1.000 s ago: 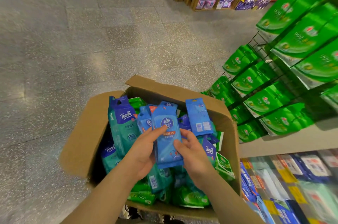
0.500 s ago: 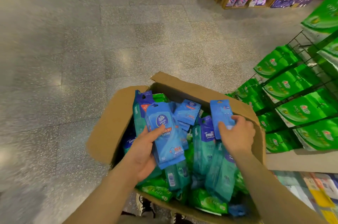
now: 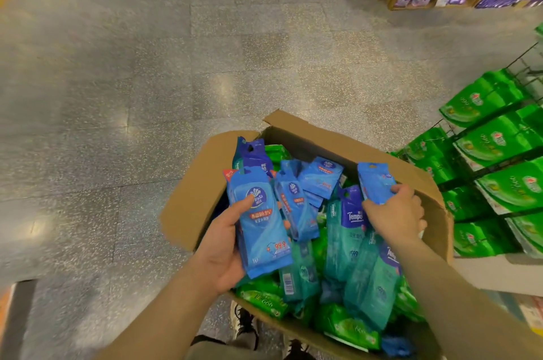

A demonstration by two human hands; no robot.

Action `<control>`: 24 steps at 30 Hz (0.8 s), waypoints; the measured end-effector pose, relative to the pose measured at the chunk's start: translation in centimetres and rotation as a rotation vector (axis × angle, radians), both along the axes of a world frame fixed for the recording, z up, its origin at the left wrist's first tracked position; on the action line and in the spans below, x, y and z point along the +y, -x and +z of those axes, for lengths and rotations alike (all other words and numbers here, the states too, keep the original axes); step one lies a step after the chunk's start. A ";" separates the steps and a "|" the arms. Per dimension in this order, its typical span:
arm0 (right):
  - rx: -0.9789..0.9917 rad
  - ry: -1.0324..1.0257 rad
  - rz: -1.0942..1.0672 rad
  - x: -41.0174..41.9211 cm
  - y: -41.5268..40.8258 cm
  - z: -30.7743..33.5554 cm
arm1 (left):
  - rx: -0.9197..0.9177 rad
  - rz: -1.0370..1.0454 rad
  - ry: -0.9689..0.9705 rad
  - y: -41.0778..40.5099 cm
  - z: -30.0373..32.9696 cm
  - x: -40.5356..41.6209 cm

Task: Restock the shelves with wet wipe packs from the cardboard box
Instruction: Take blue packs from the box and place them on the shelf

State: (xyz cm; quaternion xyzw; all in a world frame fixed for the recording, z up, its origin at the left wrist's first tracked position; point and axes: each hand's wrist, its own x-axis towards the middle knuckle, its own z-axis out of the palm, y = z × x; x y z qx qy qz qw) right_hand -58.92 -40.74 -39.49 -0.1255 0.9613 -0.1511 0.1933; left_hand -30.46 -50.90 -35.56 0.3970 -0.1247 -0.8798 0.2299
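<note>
Left hand (image 3: 223, 245) grips a blue Vinda pack (image 3: 260, 224), thumb laid across the logo, pack upright over the open cardboard box (image 3: 188, 201). Over on the far side, the right hand (image 3: 395, 214) pinches another small blue pack (image 3: 374, 183) by its lower edge — just above the heap. Teal Tempo packs (image 3: 349, 239) and green packs (image 3: 349, 327) crowd the box; green stock (image 3: 499, 139) fills the wire shelf beside it.
</note>
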 end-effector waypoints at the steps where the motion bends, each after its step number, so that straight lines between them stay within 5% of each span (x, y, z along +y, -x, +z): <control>1: -0.049 0.146 -0.061 0.1 -0.5 1.2 | -0.003 -0.001 0.001 0.0 -0.1 0.0; 4: -0.587 0.807 -0.362 0.7 -2.9 4.1 | 0.001 -0.024 0.001 0.3 -0.2 0.0; 6: -1.031 1.070 -0.428 1.5 -4.7 5.4 | -0.002 -0.040 0.008 0.7 -0.2 -0.1; 11: -1.458 1.002 -0.211 1.3 -10.4 7.9 | 0.002 -0.116 -0.015 1.8 0.1 0.3; 14: -1.359 0.909 -0.161 -0.1 -12.9 8.4 | 0.033 -0.130 -0.041 1.8 0.0 0.3; 21: -0.515 0.539 0.403 -2.3 -16.0 7.8 | 0.003 -0.054 0.031 0.0 0.2 0.7; 24: -0.543 0.439 0.537 -2.9 -16.3 6.6 | -0.121 -0.002 0.097 -1.3 -0.5 0.5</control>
